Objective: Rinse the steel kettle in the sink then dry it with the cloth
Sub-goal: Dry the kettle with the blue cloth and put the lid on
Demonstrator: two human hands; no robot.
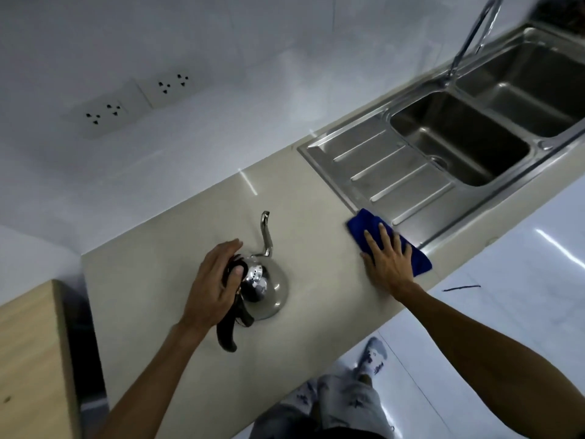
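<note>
The steel kettle stands upright on the beige counter, its thin spout pointing toward the wall and its black handle toward me. My left hand curves over the top of the handle with the thumb touching it, and the fingers are extended, not closed. A blue cloth lies folded on the counter at the corner of the sink's drainboard. My right hand lies flat on the cloth with its fingers spread. The double steel sink is at the right, with no water running from the faucet.
White wall with two socket plates runs behind the counter. A wooden cabinet top is at the lower left. My legs and a shoe show over the white floor below the counter edge.
</note>
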